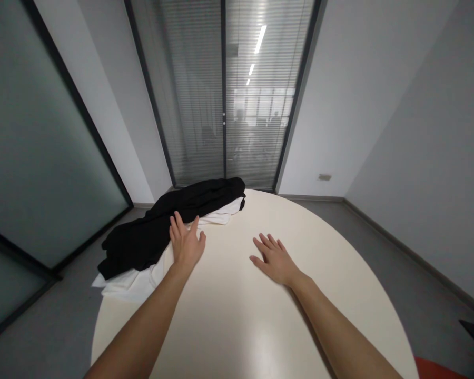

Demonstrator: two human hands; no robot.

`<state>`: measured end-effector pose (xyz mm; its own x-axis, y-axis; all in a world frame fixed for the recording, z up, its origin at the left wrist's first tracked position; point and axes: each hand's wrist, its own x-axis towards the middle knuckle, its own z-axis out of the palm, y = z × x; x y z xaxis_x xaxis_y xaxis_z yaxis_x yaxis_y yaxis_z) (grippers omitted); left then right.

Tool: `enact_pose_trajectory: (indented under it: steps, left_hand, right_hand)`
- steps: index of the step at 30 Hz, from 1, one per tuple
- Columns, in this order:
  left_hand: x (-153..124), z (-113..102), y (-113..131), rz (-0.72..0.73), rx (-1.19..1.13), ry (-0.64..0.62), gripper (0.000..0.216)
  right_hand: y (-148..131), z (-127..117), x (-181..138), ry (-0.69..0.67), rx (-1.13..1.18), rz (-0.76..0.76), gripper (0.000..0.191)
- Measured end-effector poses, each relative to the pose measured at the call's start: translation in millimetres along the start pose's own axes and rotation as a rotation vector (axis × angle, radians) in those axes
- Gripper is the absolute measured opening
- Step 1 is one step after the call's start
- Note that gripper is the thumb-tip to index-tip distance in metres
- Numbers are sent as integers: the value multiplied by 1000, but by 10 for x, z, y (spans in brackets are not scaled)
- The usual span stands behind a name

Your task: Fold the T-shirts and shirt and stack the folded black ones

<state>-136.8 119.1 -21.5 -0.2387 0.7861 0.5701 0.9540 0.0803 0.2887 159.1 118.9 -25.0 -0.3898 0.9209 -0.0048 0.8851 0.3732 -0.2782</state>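
My left hand (186,243) is open, its fingers spread at the near edge of a pile of black cloth (142,242). Its fingertips overlap the black fabric; whether they press on it I cannot tell. White cloth (130,284) shows from under the black one, along its near side and at its right end. Over to the right, my right hand (275,260) is held palm down on or just above the table, open with fingers stretched out and nothing in it. Both cloths are bunched, so their kind cannot be made out.
A round cream table (237,316) carries the cloth on its far left part. Beyond it stand glass panels with blinds (197,105). Frosted glass (35,131) rises on the left, a white wall (379,105) on the right. Something red (436,368) shows at the bottom right.
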Motion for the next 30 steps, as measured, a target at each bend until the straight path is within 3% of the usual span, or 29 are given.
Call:
enact_pose_trajectory:
  steps: [4,11,20,24,27,30]
  left_hand:
    - [48,114,-148,-106,23,-32,56]
    - [72,173,-190,-96,3,-8,57]
    - [-96,3,172,248,-175,69,50]
    - [-195,-71,338,410,-252,-35,44]
    - [-236,-132,405,545,-267,-197,36]
    - [-259,-173,422,579,-230,-241,30]
  right_hand:
    - [13,13,6,3,5,-3,76]
    - [2,3,0,6,6,-1,76]
    - [5,-3,1,5,6,-11,76]
    - [0,8,13,16,12,-14,75]
    - [-14,-1,17,23,14,-17,75]
    - [-20,-6,17,24,16,-19,75]
